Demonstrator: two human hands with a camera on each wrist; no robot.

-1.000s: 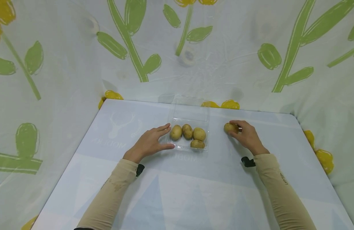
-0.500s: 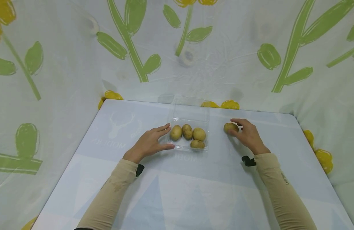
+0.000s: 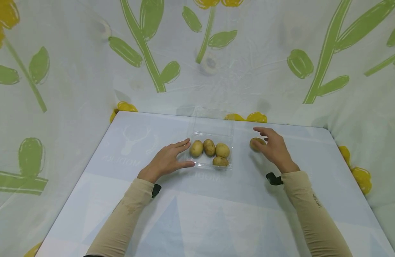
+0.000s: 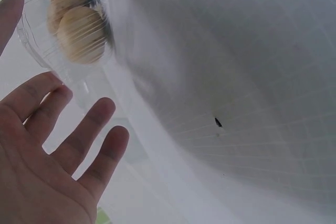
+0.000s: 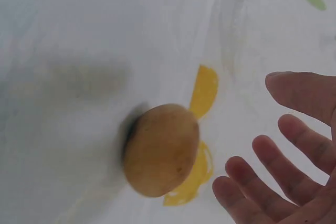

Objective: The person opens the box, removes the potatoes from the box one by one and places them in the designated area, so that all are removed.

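A clear plastic clamshell box [image 3: 200, 165] lies on the table with its lid folded back toward the wall. Several potatoes [image 3: 209, 147] sit inside, three in a row and another at the front right corner. My left hand [image 3: 165, 159] is at the box's left side, fingers and thumb extended, fingertips right at its edge. To the right of the box a single potato [image 5: 161, 150] rests on the table. Over it is my right hand [image 3: 277, 150], fingers spread; the thumb overlaps the potato in the head view, while the right wrist view shows a gap between fingers and potato.
The table [image 3: 197, 221] has a pale blue and white patterned cover. White curtain [image 3: 249, 78] with green leaves and yellow flowers hangs behind its back edge and along both sides. A dark wrist strap [image 3: 274, 179] shows below my right hand.
My right hand has let go of the single potato, its fingers spreading and lifting away from it. The potato stays in place. The left hand and box have not moved.
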